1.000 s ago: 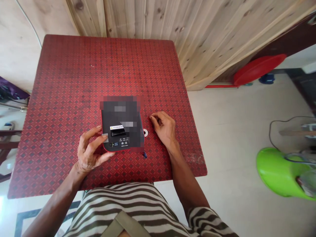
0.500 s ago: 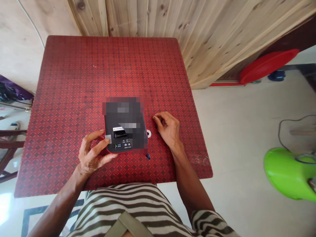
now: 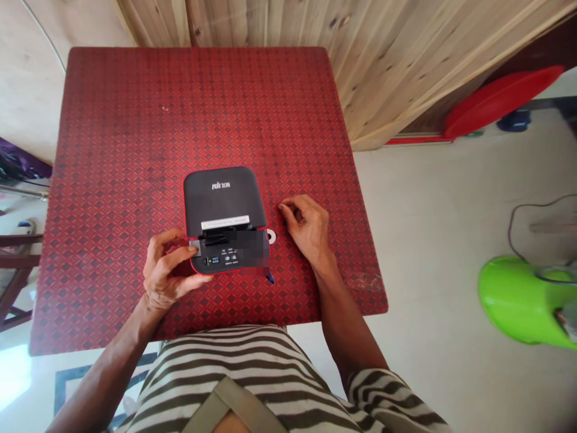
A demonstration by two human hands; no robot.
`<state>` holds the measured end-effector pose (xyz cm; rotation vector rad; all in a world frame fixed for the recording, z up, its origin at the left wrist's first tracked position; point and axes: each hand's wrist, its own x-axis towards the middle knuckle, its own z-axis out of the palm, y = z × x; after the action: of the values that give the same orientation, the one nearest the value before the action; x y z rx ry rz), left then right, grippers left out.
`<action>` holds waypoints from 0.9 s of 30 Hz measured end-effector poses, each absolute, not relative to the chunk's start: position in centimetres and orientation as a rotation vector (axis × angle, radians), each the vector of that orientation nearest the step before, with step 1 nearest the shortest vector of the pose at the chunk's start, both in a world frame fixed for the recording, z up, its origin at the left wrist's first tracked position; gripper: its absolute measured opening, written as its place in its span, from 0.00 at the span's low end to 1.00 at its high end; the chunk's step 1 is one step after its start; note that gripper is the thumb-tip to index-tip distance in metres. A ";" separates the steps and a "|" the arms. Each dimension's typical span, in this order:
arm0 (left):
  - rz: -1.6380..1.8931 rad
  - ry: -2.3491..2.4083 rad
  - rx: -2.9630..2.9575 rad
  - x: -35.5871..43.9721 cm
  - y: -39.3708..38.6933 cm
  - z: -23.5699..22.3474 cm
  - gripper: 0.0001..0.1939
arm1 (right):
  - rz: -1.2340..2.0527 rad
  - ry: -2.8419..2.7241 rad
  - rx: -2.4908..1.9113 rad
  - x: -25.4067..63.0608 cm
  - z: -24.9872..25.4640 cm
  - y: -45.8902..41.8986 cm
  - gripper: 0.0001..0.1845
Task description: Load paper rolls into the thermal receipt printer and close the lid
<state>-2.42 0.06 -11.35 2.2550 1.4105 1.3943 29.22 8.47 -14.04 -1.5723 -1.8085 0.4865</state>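
A small black device (image 3: 220, 201) with a thin red edge, pale lettering, a white label strip and a front panel of small buttons lies on the table. My left hand (image 3: 169, 267) grips its front left corner, thumb at the front edge and fingers at the side. Under the index fingertip is a small greyish square piece (image 3: 195, 248). My right hand (image 3: 306, 225) rests on the table to the right of the device, apart from it, fingers curled and thumb tip against them. Nothing shows in that pinch. Between hand and device lies a white ring (image 3: 271, 236). Blurring covers the device's front right part.
The red patterned table (image 3: 202, 120) meets a wooden plank wall (image 3: 270, 24) at the back. A dark blue pointed item (image 3: 270, 278) pokes out by the device's front right corner. On the floor to the right stands a bright green rounded object (image 3: 509, 300).
The camera view has shifted slightly, so the table sits higher in the picture. More of the device's top shows unblurred. Both hands keep nearly the same pose.
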 end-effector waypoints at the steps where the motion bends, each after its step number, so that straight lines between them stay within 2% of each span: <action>1: 1.381 1.417 2.258 -2.5 0.1 -11.4 0.24 | 0.482 -1.813 -1.575 29.3 -14.1 8.5 0.12; 6: 1.357 1.427 2.326 -2.6 0.1 -11.5 0.23 | 0.471 -1.838 -1.538 29.3 -13.0 8.3 0.11; 10: 1.365 1.447 2.386 -2.6 0.0 -11.5 0.23 | 0.339 -1.914 -1.312 27.7 -8.5 7.5 0.07; 14: 1.399 1.406 2.408 -2.5 0.1 -11.5 0.24 | 0.218 -2.272 -1.095 23.6 -3.9 8.0 0.09; 19: 1.393 1.404 2.421 -2.5 0.1 -11.5 0.25 | 0.149 -2.809 -1.233 18.5 -2.4 10.4 0.11; 23: 1.376 1.373 2.452 -2.4 0.1 -11.4 0.26 | 0.114 -2.899 -1.285 16.6 -2.2 11.4 0.15; 27: 1.404 1.368 2.452 -2.3 0.2 -11.4 0.26 | 0.231 -2.954 -1.366 16.1 -1.3 11.4 0.21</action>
<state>-2.32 0.21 -11.41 2.4516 1.3681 1.4044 16.11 11.44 -1.30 -1.3662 -2.9539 0.2306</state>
